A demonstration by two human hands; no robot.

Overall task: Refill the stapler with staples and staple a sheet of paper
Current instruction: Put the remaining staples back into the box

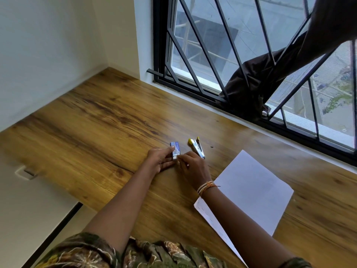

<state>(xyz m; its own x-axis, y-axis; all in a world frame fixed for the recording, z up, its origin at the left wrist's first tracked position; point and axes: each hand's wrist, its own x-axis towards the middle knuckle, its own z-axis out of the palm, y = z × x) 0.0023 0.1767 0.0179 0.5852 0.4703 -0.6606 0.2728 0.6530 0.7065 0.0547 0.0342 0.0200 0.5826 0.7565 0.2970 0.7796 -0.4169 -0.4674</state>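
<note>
A small blue staple box (175, 147) lies on the wooden desk (96, 122). My left hand (160, 160) grips its left side, thumb on top. The fingertips of my right hand (193, 167) pinch the box's near end, where a white inner tray shows. Just to the right lies the stapler (198, 146), silver with a yellow rear end, touched by neither hand. A white sheet of paper (249, 190) rests on the desk at the right, partly under my right forearm.
A barred window (251, 55) runs along the desk's far right side, with a dark curtain (257, 82) bunched on its sill. A tiny brown scrap (212, 146) sits beyond the stapler. The desk's left edge drops to the floor.
</note>
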